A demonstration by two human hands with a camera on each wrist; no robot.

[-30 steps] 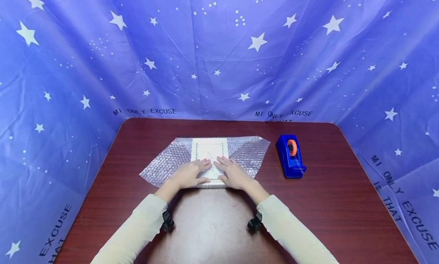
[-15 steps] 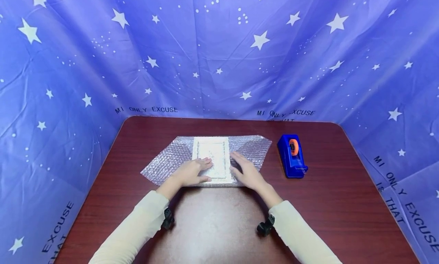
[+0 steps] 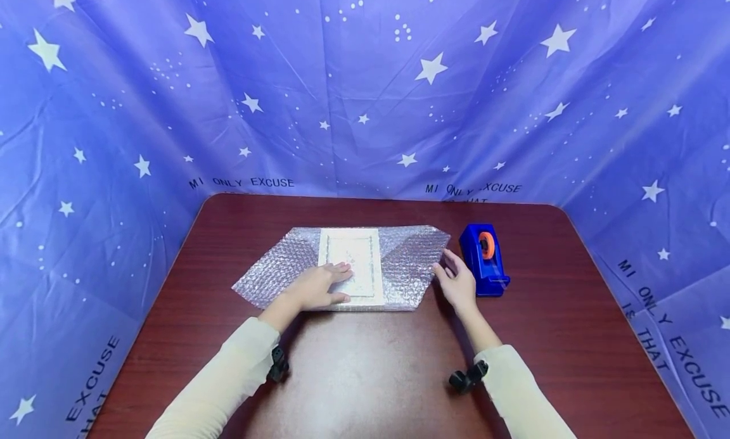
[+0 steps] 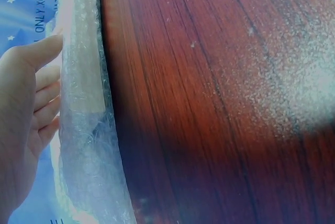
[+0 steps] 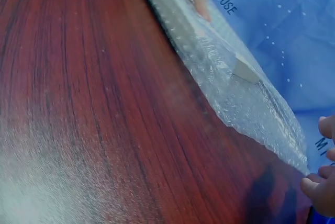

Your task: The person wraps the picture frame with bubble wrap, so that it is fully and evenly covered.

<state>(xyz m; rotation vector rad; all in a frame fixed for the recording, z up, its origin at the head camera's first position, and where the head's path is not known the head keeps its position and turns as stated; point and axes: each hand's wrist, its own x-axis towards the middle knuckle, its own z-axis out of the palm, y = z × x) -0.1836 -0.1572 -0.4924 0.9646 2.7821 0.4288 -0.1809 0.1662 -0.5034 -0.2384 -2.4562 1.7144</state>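
Observation:
A white picture frame (image 3: 365,260) lies flat within a sheet of bubble wrap (image 3: 406,261), whose ends spread out left and right. In the wrist views, clear wrap (image 4: 86,145) covers the frame's near edge. My left hand (image 3: 312,288) rests on the frame's left part with fingers extended; its thumb shows beside the wrap in the left wrist view. My right hand (image 3: 458,284) is at the wrap's right edge, fingers bent, with a gap to the thumb. In the right wrist view its fingertips (image 5: 310,186) meet the wrap's pointed corner; no clear pinch shows.
Just beyond my right hand stands a blue tape dispenser (image 3: 485,260) with an orange-cored roll. The dark red wooden table (image 3: 365,369) ends at a blue curtain (image 3: 365,97) with white stars.
My right hand has lifted off the frame and moved right to the wrap's right edge near the tape dispenser. The left hand has stayed on the frame, and the wrap lies as before.

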